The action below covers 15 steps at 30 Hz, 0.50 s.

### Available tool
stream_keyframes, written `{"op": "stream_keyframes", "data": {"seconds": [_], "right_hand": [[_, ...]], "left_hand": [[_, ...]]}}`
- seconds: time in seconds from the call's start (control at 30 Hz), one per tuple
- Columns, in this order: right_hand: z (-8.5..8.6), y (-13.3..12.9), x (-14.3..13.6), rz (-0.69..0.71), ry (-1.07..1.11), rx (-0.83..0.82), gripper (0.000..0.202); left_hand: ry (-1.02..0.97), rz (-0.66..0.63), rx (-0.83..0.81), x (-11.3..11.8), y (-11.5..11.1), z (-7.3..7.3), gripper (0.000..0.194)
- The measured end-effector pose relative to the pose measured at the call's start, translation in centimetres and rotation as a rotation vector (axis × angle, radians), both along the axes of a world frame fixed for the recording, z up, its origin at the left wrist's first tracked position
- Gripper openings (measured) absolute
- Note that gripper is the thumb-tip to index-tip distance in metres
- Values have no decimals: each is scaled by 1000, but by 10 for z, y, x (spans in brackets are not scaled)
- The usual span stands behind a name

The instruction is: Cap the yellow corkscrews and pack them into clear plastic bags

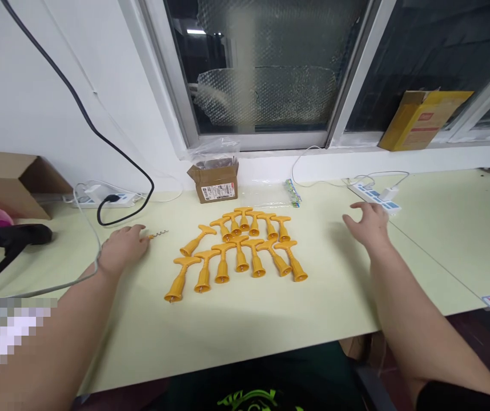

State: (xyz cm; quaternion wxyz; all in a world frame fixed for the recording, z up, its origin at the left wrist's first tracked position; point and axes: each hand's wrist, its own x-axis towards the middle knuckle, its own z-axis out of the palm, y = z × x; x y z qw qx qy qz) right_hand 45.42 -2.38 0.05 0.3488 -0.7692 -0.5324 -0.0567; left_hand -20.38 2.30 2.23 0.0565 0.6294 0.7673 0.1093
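Yellow plastic corkscrews with T-shaped handles and bell-shaped ends lie in two curved rows on the pale table. Metal tips show inside several of the bells. To the left of the rows is my left hand, its fingers closed around the yellow end of a corkscrew part. The metal spiral of that part points right, away from the fingers. My right hand hovers over the table to the right of the rows, thumb and fingers apart, holding nothing.
A small open cardboard box and a clear plastic bag sit by the wall. Power strips with cables lie along the back. A grey cable crosses my left forearm. A larger carton stands at the left.
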Motion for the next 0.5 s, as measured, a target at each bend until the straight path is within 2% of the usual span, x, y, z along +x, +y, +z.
{"op": "stream_keyframes", "data": {"seconds": [0.13, 0.23, 0.3, 0.4, 0.5], "right_hand": [[-21, -7, 45, -148, -57, -268, 59], [-34, -11, 58, -130, -2, -383, 64], [-40, -11, 59, -117, 9, -412, 61], [-41, -4, 53, -88, -4, -411, 55], [-34, 3, 31, 24, 82, -367, 49]], "left_hand": [[146, 5, -109, -8, 4, -3, 27], [173, 37, -64, -4, 5, -2, 26], [121, 47, 36, 6, 4, 1, 26], [-194, 27, 221, 34, 0, 13, 26], [-782, -46, 230, 74, -11, 31, 34]]}}
